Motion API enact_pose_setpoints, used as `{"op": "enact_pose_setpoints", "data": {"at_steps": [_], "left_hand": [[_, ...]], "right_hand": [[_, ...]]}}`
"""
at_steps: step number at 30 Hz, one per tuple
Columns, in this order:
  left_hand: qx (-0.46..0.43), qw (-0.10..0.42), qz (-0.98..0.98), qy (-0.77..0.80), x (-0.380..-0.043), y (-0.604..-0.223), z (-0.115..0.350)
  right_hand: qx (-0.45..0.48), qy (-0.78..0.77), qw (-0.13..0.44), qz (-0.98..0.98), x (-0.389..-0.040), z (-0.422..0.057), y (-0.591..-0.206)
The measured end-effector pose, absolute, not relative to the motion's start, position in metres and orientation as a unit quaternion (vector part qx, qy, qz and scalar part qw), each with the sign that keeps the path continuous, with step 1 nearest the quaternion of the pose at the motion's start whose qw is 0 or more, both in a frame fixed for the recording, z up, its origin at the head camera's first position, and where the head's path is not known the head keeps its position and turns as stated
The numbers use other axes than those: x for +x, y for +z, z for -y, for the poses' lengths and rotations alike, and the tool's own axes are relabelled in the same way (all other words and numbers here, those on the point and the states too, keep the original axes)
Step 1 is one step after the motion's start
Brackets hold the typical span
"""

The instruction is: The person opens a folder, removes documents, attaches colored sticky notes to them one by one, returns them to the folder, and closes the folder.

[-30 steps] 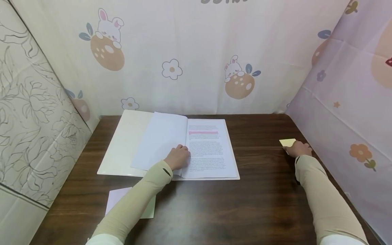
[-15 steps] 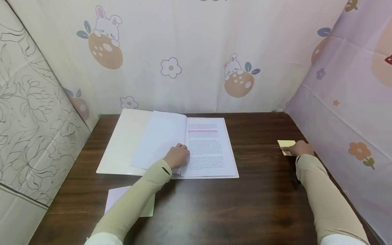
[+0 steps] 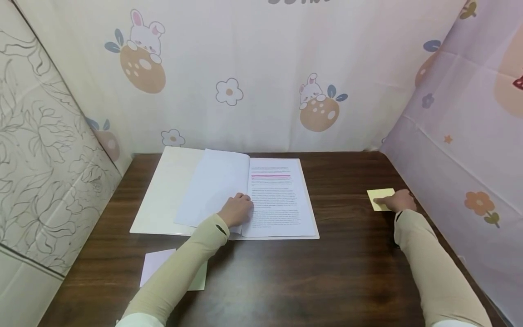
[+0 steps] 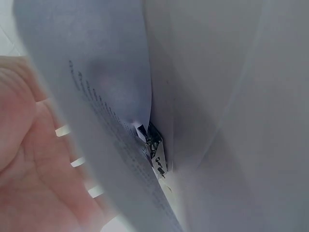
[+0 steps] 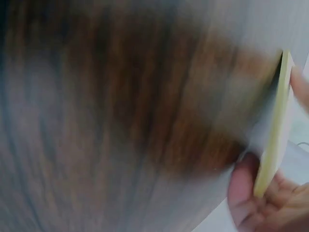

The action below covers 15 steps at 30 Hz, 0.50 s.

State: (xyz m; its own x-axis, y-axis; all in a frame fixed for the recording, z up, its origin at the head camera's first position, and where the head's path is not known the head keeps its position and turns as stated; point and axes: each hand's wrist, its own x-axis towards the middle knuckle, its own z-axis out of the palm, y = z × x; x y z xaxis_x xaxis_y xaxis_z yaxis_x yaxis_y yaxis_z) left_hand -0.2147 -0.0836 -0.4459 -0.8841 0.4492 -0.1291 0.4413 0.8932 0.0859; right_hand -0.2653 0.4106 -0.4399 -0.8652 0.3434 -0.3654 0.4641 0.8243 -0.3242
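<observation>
In the head view my left hand (image 3: 235,210) rests on the inner edge of an opened document (image 3: 282,213), near its fold. The right page has printed text with pink highlighted lines. The turned page (image 3: 216,177) lies over a white folder cover (image 3: 163,200). In the left wrist view the palm (image 4: 34,159) is partly hidden behind a curved page (image 4: 101,63); a small metal clip (image 4: 158,153) shows at the fold. At far right, my right hand (image 3: 399,201) pinches a yellow sticky note pad (image 3: 377,195), seen edge-on in the right wrist view.
A pale purple sheet (image 3: 155,264) and a pale green sheet (image 3: 199,278) lie on the dark wood table (image 3: 286,286), partly under the left forearm. Patterned cloth (image 3: 269,91) hangs behind the table and along its right side.
My right hand shifts slightly with the sticky note pad, which shows more of its yellow face and sits a little farther left. The left hand stays on the document.
</observation>
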Motion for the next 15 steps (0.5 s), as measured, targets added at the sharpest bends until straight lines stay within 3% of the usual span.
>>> {"op": "enact_pose_setpoints", "data": {"at_steps": [7, 15], "left_hand": [[0.228, 0.071, -0.971, 0.022, -0.216, -0.446, 0.083], [0.225, 0.078, -0.971, 0.024, -0.215, -0.447, 0.083]], "right_hand": [[0.173, -0.277, 0.084, -0.942, -0.262, -0.404, -0.447], [0.187, -0.388, 0.068, -0.9, -0.258, -0.389, -0.449]]}}
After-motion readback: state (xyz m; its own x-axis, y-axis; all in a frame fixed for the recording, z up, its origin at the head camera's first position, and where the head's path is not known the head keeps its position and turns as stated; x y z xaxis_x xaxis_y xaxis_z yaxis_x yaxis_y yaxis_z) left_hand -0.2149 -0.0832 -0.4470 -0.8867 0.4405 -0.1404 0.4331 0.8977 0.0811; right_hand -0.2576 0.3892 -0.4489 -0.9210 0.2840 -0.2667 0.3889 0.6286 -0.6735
